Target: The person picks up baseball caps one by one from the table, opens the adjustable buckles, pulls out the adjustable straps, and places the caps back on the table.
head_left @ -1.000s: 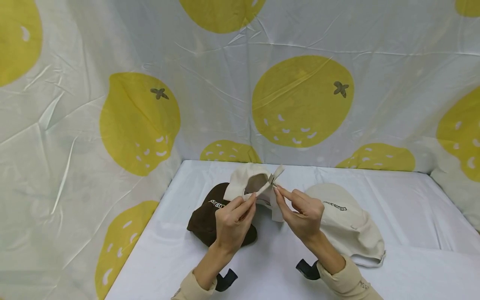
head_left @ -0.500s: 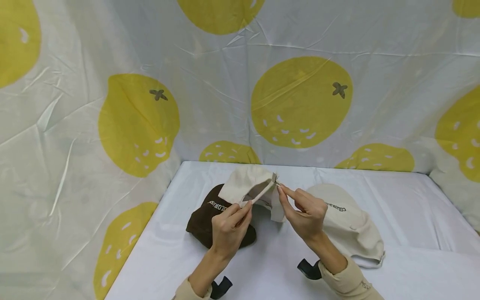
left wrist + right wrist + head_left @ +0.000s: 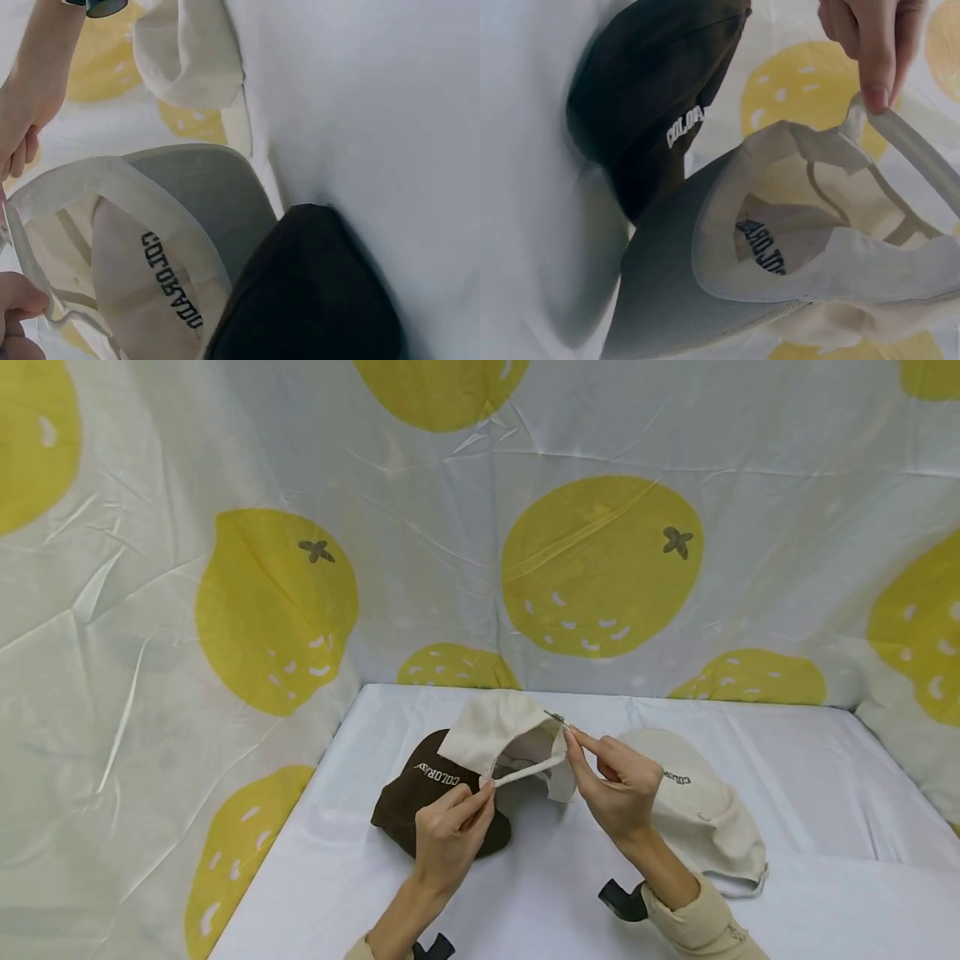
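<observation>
Held up over the table is a cream cap (image 3: 491,727), its back opening facing me and "COLORADO" lettering showing inside it in the left wrist view. My left hand (image 3: 453,831) pinches the cap's narrow strap (image 3: 528,771) at the left. On the right, my right hand (image 3: 617,783) pinches the cap's other side, close to a small metal buckle (image 3: 555,717). Between the two hands the strap runs fairly straight. From the frames I cannot tell whether its end passes through the buckle.
A dark brown cap (image 3: 408,802) with "COLORADO" lettering lies at the left, partly behind my left hand. Another cream cap (image 3: 708,810) rests at the right, beside my right forearm. A lemon-print curtain (image 3: 435,568) hangs behind the white table (image 3: 825,810).
My left hand has moved slightly down and left, and my right hand slightly right, so they are farther apart. The strap end that stuck up past the buckle no longer shows there.
</observation>
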The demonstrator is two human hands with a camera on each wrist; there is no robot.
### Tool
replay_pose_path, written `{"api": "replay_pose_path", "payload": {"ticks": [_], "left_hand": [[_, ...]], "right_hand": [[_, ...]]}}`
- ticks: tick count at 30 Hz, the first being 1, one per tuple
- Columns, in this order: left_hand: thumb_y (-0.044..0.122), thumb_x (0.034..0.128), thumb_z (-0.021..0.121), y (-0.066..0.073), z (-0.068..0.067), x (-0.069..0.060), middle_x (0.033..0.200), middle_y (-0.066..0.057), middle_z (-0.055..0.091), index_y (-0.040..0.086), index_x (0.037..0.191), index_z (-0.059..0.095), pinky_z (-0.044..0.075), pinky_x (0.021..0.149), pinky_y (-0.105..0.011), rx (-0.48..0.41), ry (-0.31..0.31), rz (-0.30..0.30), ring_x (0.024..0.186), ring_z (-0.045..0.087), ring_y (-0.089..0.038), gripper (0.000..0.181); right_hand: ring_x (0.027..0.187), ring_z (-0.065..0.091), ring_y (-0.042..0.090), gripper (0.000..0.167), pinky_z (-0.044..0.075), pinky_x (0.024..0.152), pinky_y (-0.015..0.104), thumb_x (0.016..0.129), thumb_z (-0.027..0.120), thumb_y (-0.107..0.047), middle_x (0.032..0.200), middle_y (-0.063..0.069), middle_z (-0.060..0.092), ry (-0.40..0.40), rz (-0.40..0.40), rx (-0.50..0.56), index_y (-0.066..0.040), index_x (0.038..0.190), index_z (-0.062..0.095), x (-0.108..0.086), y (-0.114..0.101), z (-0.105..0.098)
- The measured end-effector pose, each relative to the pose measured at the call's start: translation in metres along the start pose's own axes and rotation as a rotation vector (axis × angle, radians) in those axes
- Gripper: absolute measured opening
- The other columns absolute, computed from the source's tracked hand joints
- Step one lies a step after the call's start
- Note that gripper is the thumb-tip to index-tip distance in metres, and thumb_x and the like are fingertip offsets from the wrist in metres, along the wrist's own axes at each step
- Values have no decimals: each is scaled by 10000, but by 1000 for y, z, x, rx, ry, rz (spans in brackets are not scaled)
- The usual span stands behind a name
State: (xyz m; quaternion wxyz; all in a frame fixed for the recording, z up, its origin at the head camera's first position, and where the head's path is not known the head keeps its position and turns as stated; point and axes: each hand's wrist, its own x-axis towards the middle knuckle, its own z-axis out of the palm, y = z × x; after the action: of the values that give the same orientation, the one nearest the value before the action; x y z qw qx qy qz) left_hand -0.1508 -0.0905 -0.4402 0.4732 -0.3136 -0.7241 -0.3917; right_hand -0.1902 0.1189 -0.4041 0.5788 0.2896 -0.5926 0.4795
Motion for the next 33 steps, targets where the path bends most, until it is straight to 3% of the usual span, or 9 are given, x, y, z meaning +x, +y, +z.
{"api": "replay_pose_path", "payload": {"ticks": [5, 10, 16, 20, 24, 27, 30, 33], "left_hand": [[-222, 664, 797, -1, -7, -6, 550, 42, 371, -62, 915, 815, 208, 448, -78, -73, -40, -37, 511, 262, 21, 298], [-223, 702, 803, 1, -16, -5, 540, 37, 353, -76, 940, 807, 223, 447, -87, -224, -77, -109, 497, 264, -1, 279], [-174, 789, 790, 3, -28, -7, 538, 21, 377, -57, 969, 811, 246, 435, -137, -400, -130, -323, 498, 287, -55, 216], [-121, 835, 782, 6, -36, -10, 554, -20, 440, -46, 977, 813, 276, 434, -162, -475, -230, -450, 515, 314, -57, 163], [-51, 867, 786, 8, -40, -11, 580, -38, 505, -21, 988, 818, 324, 457, -160, -500, -342, -459, 527, 349, -43, 128], [-40, 862, 795, 8, -40, -9, 572, -29, 491, -28, 997, 815, 339, 474, -149, -511, -382, -429, 515, 355, -69, 137], [-63, 846, 800, 5, -40, -1, 567, -22, 493, -44, 989, 812, 332, 468, -147, -497, -368, -408, 518, 352, -56, 145], [-56, 841, 809, 1, -39, 12, 557, -19, 499, -25, 965, 822, 315, 472, -155, -409, -319, -434, 540, 348, 0, 129]], "right_hand": [[532, 159, 26, 162, 123, 489, 146, 665, 791, 178, 489, -55, 232, -54, 51, 12, 98, 805, 798, -2, 1, -7], [531, 158, 43, 234, 131, 487, 162, 655, 803, 220, 512, -55, 211, -137, 168, 97, 74, 838, 808, -8, 0, -14], [520, 170, 37, 281, 159, 458, 174, 682, 792, 246, 519, -63, 231, -222, 327, 177, 53, 886, 813, -14, -2, -29], [497, 181, 46, 302, 173, 446, 170, 677, 796, 246, 499, -68, 259, -299, 352, 195, 40, 897, 816, -16, -1, -39], [480, 203, 53, 330, 200, 437, 158, 663, 794, 255, 489, -72, 321, -345, 348, 210, 32, 905, 817, -20, -1, -48], [475, 216, 56, 344, 210, 428, 150, 660, 788, 267, 495, -68, 390, -364, 361, 227, 38, 915, 814, -23, -2, -53], [478, 222, 57, 352, 221, 427, 156, 664, 786, 271, 508, -65, 426, -385, 373, 236, 41, 929, 814, -26, -3, -57], [486, 226, 55, 356, 232, 427, 168, 675, 788, 264, 529, -51, 477, -402, 385, 238, 31, 941, 817, -28, -5, -61]]}}
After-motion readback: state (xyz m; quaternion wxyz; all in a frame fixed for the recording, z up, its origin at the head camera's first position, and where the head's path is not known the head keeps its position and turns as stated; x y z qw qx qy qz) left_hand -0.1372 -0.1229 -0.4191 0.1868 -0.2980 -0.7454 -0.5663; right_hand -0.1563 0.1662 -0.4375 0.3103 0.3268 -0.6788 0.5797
